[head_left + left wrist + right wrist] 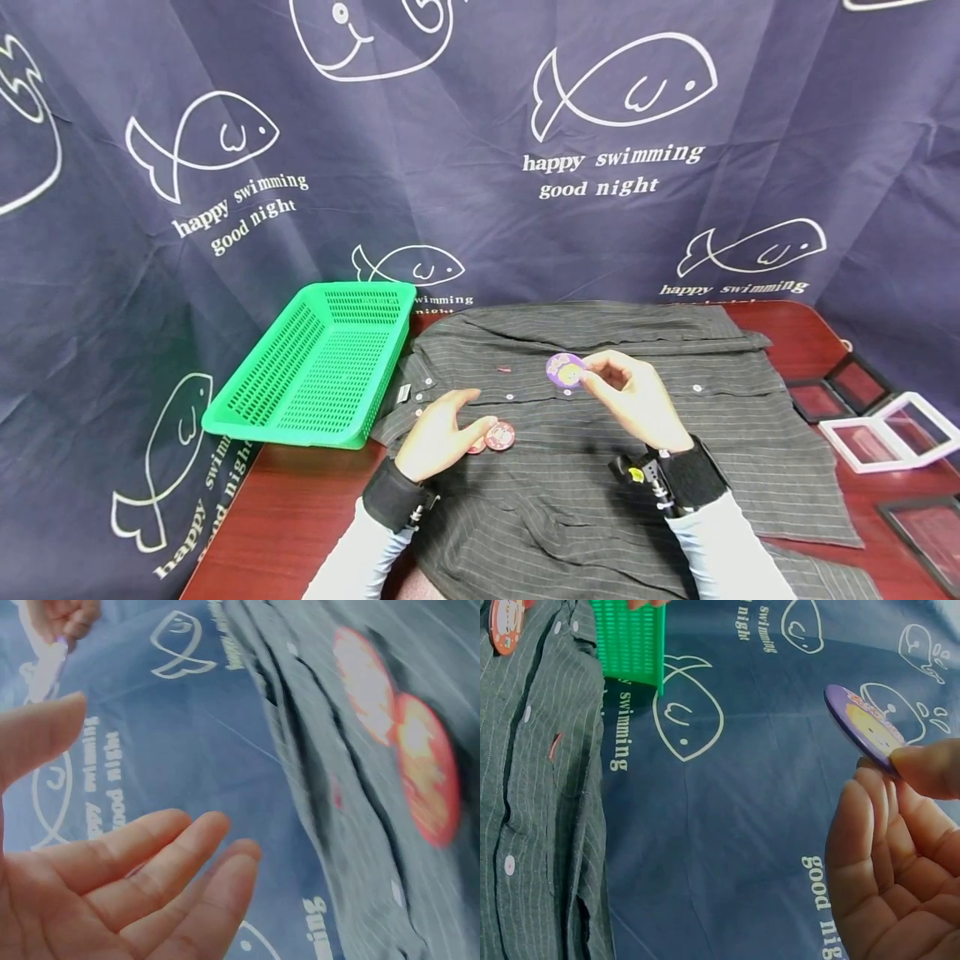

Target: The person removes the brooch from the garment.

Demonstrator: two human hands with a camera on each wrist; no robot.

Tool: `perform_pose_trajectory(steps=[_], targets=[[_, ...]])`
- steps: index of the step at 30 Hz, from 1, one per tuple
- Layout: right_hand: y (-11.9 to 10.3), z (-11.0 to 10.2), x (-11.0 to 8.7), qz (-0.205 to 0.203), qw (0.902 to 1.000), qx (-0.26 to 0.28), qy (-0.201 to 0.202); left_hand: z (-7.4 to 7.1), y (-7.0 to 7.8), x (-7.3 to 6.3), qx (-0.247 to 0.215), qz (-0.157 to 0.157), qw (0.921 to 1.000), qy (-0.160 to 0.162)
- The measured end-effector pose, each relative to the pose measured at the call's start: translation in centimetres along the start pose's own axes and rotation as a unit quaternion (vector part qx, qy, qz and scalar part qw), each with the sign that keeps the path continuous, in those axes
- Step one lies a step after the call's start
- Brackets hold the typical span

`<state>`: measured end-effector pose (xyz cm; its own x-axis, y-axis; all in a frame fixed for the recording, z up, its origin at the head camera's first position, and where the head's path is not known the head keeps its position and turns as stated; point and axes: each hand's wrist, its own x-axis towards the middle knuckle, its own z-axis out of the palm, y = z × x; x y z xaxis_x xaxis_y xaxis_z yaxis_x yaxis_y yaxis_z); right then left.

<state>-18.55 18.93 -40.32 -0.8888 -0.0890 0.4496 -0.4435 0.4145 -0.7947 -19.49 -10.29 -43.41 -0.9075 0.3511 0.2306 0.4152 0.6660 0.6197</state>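
My right hand [633,398] pinches a round purple badge [564,371] between thumb and fingers, over a dark pinstriped shirt [592,467]. In the right wrist view the purple badge [862,727] is tilted, its yellow picture partly showing. My left hand [438,433] holds nothing; its fingers are spread and relaxed, palm showing in the left wrist view. Close by its thumb, two round red badges lie on the shirt, one red badge [500,435] in plain sight and the other partly covered by the hand. Both red badges [427,769] show side by side in the left wrist view.
A green plastic basket [382,367] stands at the left of the red-brown table [300,500]. On the right lie a white folding frame [862,446] and dark frames [813,400]. A navy curtain [480,167] with fish drawings hangs behind.
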Motion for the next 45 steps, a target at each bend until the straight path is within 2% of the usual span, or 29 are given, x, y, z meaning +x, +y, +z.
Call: perform_pose_trajectory(steps=[4, 9, 16, 20, 26, 32, 41, 45], targets=[[-0.3, -0.1, -0.1, -0.008, 0.9998, -0.011, 0.014, 0.1, 1.2, 0.8, -0.074, -0.007, 0.9972, -0.009], [-0.9, 0.0, -0.2, -0.024, 0.9991, -0.009, 0.033, 0.2, 2.7, 1.7, -0.154, -0.013, 0.9879, -0.019], [-1.7, 0.2, -0.3, -0.074, 0.9958, 0.018, 0.051, 0.2, 4.1, 2.7, -0.173, 0.001, 0.9847, -0.023], [-1.5, 0.4, -0.2, -0.100, 0.9939, 0.012, 0.044, 0.1, 4.9, 3.0, -0.196, -0.005, 0.9803, -0.028], [-1.3, 0.6, -0.2, -0.144, 0.9891, -0.006, 0.032, 0.2, 5.9, 3.4, -0.262, -0.015, 0.9645, -0.030], [-1.3, 0.9, -0.2, -0.176, 0.9834, -0.036, 0.026, 0.7, 5.9, 3.5, -0.313, -0.037, 0.9484, -0.034], [-1.4, 1.6, -0.1, -0.203, 0.9782, -0.046, 0.001, 1.2, 5.7, 3.5, -0.349, -0.043, 0.9345, -0.058], [-1.3, 1.9, -0.1, -0.210, 0.9767, -0.045, 0.000, 1.6, 5.8, 3.5, -0.378, -0.050, 0.9226, -0.062]])
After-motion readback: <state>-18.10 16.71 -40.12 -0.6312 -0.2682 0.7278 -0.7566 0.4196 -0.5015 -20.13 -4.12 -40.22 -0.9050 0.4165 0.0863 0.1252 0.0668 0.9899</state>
